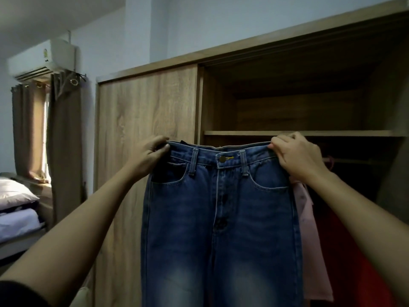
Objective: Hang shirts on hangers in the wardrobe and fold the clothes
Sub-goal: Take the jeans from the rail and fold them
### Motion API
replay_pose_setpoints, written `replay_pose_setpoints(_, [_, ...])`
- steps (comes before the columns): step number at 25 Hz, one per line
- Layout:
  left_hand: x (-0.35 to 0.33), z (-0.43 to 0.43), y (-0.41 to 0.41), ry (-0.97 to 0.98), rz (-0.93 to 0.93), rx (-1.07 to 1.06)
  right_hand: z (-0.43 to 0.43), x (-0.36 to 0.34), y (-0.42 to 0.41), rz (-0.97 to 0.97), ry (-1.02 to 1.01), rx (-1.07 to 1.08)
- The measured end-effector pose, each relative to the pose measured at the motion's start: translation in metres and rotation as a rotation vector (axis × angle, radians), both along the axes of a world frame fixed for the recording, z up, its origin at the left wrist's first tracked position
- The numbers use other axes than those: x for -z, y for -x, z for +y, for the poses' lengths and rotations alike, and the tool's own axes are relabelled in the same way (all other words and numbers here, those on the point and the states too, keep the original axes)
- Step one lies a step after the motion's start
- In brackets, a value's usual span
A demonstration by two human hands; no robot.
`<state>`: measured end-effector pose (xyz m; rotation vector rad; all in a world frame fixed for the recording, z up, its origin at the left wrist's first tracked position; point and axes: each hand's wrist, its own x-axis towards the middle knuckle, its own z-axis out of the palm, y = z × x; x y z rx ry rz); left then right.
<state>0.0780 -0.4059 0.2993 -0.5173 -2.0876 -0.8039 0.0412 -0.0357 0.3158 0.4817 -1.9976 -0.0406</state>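
A pair of blue jeans point(221, 218) hangs full length in front of me, front side facing me, buttoned at the waist. My left hand point(147, 157) pinches the left end of the waistband. My right hand point(296, 157) grips the right end at the same height. Both arms are stretched forward and up. The legs run out of the frame at the bottom. Behind the jeans stands the wooden wardrobe point(146, 120), its right half open.
Inside the open half, a shelf point(298, 133) sits above a rail with a pink garment point(309, 240) and a red garment point(354, 251) hanging. At the left are a bed with pillows point(15, 207), brown curtains point(64, 140) and an air conditioner point(42, 58).
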Motion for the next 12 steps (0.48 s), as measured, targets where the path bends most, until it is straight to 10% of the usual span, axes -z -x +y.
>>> replay_pose_setpoints(7, [0.006, 0.013, 0.000, -0.226, 0.013, 0.001, -0.014, 0.007, -0.003, -0.181, 0.418, -0.321])
replay_pose_setpoints(12, [0.001, 0.004, -0.014, -0.362, 0.019, 0.184, 0.000, -0.003, -0.023, -0.407, 0.288, -0.600])
